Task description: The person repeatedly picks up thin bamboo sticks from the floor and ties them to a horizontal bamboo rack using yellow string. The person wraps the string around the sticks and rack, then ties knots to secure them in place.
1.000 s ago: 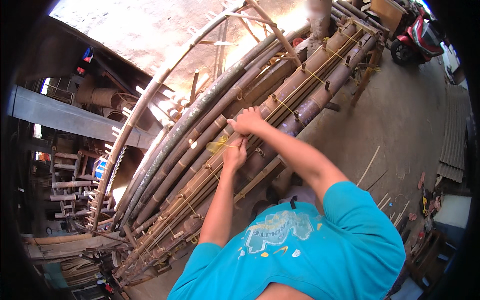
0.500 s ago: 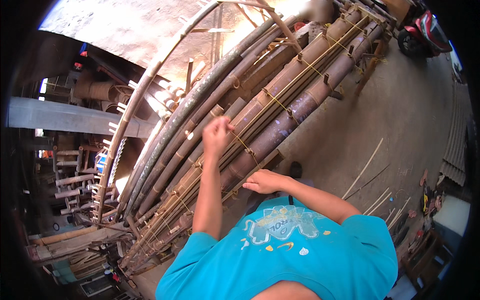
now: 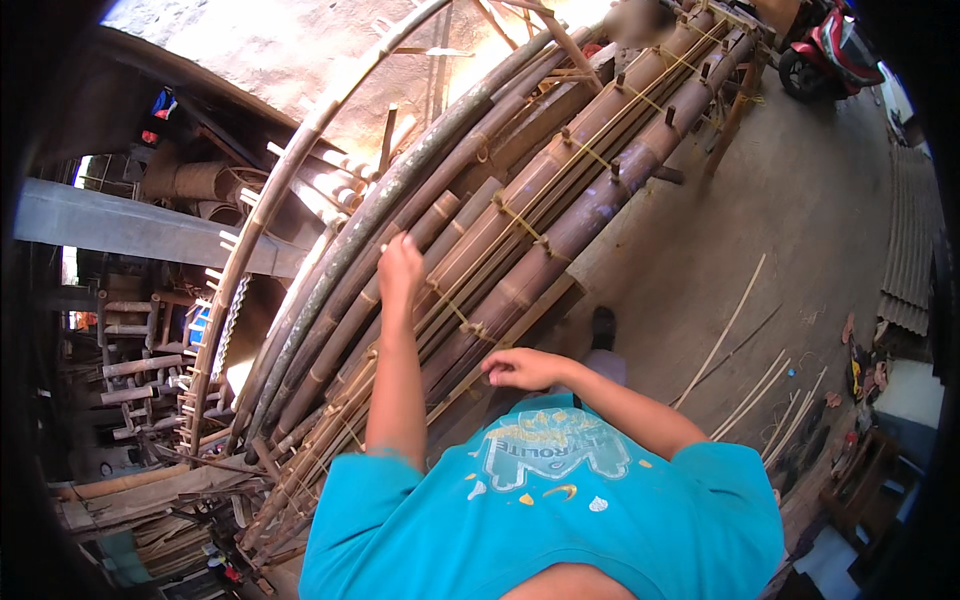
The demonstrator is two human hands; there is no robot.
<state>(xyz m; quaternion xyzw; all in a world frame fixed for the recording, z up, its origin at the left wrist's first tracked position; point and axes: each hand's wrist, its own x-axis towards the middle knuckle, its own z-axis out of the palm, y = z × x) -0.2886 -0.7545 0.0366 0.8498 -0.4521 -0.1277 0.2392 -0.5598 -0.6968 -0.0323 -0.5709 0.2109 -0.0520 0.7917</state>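
My left hand [image 3: 401, 265] is closed, raised over the far side of a long bundle of bamboo. Whatever its fingers hold, if anything, is too small to make out. Thick brown bamboo poles [image 3: 560, 240] flank thin split strips [image 3: 520, 236], with yellow cord [image 3: 518, 217] tied across them around short upright pegs [image 3: 615, 168]. Close to my body, my right hand [image 3: 522, 368] has its fingers curled beside the near pole; I cannot tell whether something is in them.
Loose bamboo strips [image 3: 730, 325] lie on the concrete floor to the right. A red motorbike [image 3: 835, 55] stands at the far right. Beyond the bundle are a curved bamboo piece with pegs [image 3: 262, 215] and more poles. Corrugated sheeting [image 3: 908, 240] lies at the right edge.
My left hand has shifted left, away from the cord. The right hand stays near my body, its fingers slightly looser. My foot shows more, and the bundle sits a little differently in view.
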